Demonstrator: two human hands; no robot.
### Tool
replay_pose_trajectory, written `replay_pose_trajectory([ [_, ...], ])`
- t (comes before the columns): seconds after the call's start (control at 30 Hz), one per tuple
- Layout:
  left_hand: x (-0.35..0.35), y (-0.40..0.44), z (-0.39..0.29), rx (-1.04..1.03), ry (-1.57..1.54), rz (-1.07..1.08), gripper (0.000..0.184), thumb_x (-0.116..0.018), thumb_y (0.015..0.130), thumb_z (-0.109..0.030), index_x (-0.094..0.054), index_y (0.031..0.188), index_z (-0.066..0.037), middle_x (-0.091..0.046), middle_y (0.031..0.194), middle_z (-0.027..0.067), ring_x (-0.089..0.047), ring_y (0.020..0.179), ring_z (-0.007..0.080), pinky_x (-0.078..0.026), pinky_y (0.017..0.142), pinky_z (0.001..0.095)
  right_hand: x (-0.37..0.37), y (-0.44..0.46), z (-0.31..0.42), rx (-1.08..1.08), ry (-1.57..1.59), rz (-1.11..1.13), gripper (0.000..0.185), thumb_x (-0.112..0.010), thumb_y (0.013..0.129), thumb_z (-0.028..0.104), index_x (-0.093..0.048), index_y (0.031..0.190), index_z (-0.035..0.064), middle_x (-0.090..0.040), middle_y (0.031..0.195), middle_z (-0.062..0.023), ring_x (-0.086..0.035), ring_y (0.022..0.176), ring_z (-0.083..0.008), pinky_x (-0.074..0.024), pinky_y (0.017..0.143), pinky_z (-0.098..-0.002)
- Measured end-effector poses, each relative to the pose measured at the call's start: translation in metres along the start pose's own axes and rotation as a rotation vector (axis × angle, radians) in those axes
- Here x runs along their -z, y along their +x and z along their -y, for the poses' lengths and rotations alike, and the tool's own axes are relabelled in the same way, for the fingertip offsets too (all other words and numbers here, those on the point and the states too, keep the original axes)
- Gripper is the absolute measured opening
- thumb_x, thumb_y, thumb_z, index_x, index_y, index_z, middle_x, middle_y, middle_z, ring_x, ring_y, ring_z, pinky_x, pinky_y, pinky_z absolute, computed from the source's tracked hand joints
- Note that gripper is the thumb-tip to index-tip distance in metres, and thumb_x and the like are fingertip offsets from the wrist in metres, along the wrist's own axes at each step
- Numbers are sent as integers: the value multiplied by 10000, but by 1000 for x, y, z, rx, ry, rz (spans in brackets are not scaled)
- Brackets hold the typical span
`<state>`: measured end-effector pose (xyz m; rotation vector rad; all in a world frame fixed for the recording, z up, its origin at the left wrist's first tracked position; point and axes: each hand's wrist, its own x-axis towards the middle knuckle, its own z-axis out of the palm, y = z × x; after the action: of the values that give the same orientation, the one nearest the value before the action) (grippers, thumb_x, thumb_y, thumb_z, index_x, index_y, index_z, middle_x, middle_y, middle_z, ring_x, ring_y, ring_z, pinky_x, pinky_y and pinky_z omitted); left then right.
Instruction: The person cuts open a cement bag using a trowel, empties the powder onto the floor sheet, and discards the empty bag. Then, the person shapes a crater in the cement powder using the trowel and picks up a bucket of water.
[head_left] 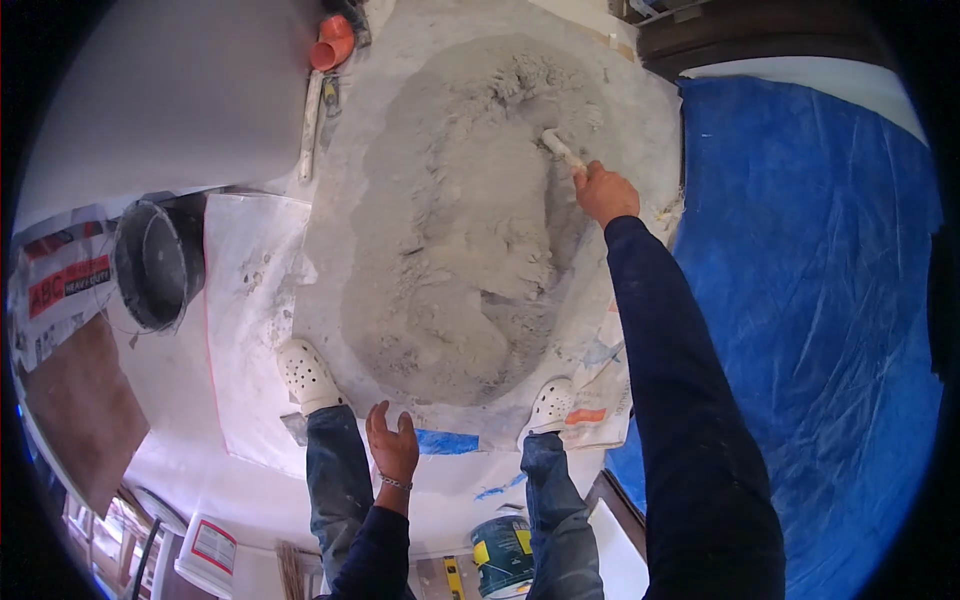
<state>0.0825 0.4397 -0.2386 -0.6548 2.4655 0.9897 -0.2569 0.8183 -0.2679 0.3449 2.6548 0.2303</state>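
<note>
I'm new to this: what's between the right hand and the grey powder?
In the head view, a pale hand tool extends from the right hand over the grey powder.

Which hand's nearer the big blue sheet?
Right. The right hand, fingers around a tool, is a little left of the blue sheet in the picture; the left hand is much farther off, open beside the left trouser leg.

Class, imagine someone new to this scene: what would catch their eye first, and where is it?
First, probably, the big grey heap spread across the middle, where the right hand grips a pale tool at its upper right. Next, the bright blue sheet filling the right side, then the small orange pipe at the top left.
</note>
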Motion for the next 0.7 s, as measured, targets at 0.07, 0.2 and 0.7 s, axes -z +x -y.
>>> replay_pose_trajectory([
  [0.07, 2, 0, -3, 24, 4, 7, 375, -626, 789, -128, -535, 1115, 33, -551, 1154, 242, -491, 1115, 395, -382, 976, 449, -3, -1, 2, -65, 60, 52, 455, -387, 930, 462, -585, 1058, 73, -669, 953, -173, -638, 910, -351, -487, 802, -451],
  [0.2, 3, 2, -1, 42, 27, -20, 372, -636, 801, -158, -554, 1121, 14, -576, 1119, 208, -525, 1061, 365, -416, 924, 417, -19, 3, -8, -147, 101, 94, 479, -386, 926, 468, -580, 1099, 66, -663, 981, -182, -629, 947, -348, -469, 840, -456],
  [0.7, 11, 3, -13, 145, -41, 70, 399, -638, 793, -146, -538, 1137, 30, -549, 1169, 230, -496, 1120, 383, -391, 969, 436, -8, -10, -13, -489, 721, 256, 554, -428, 912, 468, -596, 912, -61, -589, 684, -174, -563, 495, -269, -441, 433, -392],
])
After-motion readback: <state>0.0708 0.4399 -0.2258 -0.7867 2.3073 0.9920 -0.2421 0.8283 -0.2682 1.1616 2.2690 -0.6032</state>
